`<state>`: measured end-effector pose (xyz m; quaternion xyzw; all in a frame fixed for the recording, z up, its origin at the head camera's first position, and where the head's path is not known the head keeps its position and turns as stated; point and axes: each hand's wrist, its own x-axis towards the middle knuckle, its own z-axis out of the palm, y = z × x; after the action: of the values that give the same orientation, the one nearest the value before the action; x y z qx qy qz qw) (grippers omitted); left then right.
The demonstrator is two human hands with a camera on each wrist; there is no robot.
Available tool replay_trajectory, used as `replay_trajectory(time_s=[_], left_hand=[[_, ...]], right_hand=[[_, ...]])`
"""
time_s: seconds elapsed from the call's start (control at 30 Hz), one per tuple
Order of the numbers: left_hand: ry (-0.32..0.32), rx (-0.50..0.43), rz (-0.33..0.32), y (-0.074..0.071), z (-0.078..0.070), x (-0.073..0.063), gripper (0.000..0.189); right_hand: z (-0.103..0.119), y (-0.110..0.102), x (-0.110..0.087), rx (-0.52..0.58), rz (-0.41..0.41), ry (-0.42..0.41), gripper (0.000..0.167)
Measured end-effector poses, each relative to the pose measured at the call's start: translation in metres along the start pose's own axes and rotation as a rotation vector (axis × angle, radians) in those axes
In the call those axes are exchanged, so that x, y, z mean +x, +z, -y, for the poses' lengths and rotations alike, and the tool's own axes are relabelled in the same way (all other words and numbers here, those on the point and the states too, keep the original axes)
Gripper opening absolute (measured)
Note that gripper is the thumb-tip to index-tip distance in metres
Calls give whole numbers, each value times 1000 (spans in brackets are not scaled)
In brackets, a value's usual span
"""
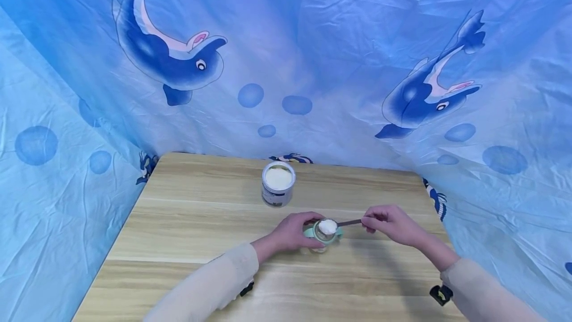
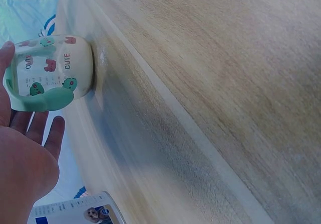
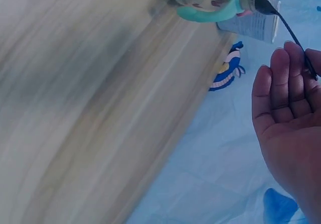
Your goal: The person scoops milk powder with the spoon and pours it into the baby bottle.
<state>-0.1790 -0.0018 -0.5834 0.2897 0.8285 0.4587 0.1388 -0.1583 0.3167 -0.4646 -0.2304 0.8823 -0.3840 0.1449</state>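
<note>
A clear baby bottle (image 2: 55, 63) with green side handles and printed cartoon figures stands upright on the table, its mouth uncovered. My left hand (image 1: 295, 232) holds it around the neck, thumb on the near side and fingers on the far side. Between thumb and fingertips, my right hand (image 1: 393, 225) pinches the end of a dark spoon (image 3: 288, 28). The spoon's bowl carries a heap of white powder (image 1: 328, 226) right over the bottle's mouth. In the right wrist view, the bowl is at the bottle's rim.
Behind the bottle, slightly left, stands an uncovered tin (image 1: 276, 197) with pale powder inside. The wood-grain table (image 1: 192, 212) extends to both sides. A blue dolphin-printed curtain (image 1: 277, 63) hangs along its back and sides.
</note>
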Motion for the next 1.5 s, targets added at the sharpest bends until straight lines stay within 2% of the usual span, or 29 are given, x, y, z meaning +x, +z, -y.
replay_trajectory(time_s=[0.33,0.47,0.63,0.93,1.23,1.37,1.5], left_hand=[[-12,-5,-1,-1,0,-1,70],[-11,-9,-1,0,1,-1,70],[-14,-7,1,-1,0,-1,69],[-27,3,8,-3,-3,-1,71],[-7,-5,11,-2,-2,-1,70],[-6,-6,11,-2,-2,-1,70],[-6,1,10,-2,-1,-1,70]], right_hand=[[17,-5,11,-127,2,-66,15],[22,-3,12,-150,-9,-68,14],[27,2,12,-194,-43,-114,13],[29,16,7,-318,-145,-291,22],[27,29,-4,-514,-246,-439,19],[21,31,-6,-521,-299,-521,17],[16,28,-7,-505,-316,-564,3]])
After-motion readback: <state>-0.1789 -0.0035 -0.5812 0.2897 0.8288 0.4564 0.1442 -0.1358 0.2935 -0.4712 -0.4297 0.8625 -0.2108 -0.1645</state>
